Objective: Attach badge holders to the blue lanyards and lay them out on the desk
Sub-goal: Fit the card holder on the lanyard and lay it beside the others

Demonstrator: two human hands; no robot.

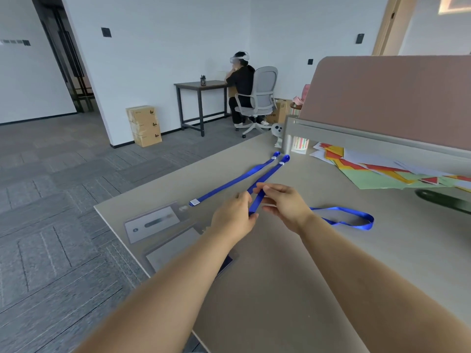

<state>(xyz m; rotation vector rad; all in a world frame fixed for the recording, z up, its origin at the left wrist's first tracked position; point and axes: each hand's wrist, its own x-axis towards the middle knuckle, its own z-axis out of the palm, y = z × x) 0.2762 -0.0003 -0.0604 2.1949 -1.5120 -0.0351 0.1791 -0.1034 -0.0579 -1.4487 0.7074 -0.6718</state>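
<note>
Two blue lanyards stretch across the beige desk [293,289]. The left lanyard [229,183] lies flat, and a clear badge holder [155,221] rests at its near end. Both my hands pinch the near end of the right lanyard [271,171]: my left hand [233,216] grips it low, my right hand [284,202] grips it just above. A third blue lanyard [349,217] loops on the desk right of my right wrist. A second clear badge holder [175,253] lies partly under my left forearm.
Coloured paper sheets [382,171] lie under a pink desk partition [387,93] at the right. A striped cup [300,145] stands by the partition post. A seated person [242,90] works at a far table; cardboard boxes [144,126] stand on the floor.
</note>
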